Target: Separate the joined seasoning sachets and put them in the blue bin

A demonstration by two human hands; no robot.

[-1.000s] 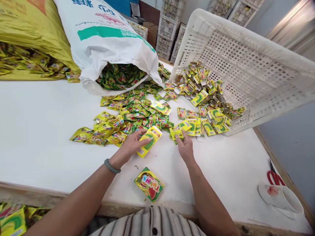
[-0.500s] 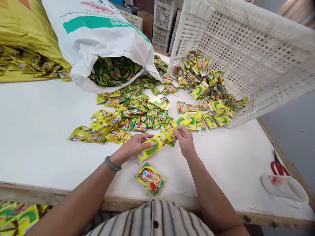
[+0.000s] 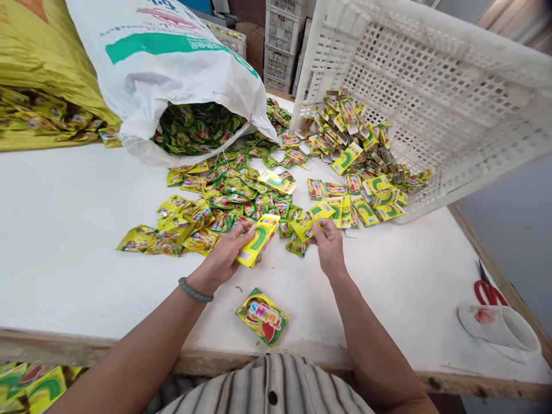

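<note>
Holding a yellow box [image 3: 259,240] clamped in its grip, the left hand [image 3: 224,259] hovers over the table [image 3: 64,230]; the right hand [image 3: 330,247] pinches a sachet [image 3: 304,229] beside the sachet pile [image 3: 233,198].

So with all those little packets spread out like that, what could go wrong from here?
The tilted white crate leans over its packets; if it shifts, they could slide into the green sachet pile and mix. The left hand holds a yellow carton only by the fingertips, so it might slip. The single packet near the table edge could get knocked off by an arm.
</note>
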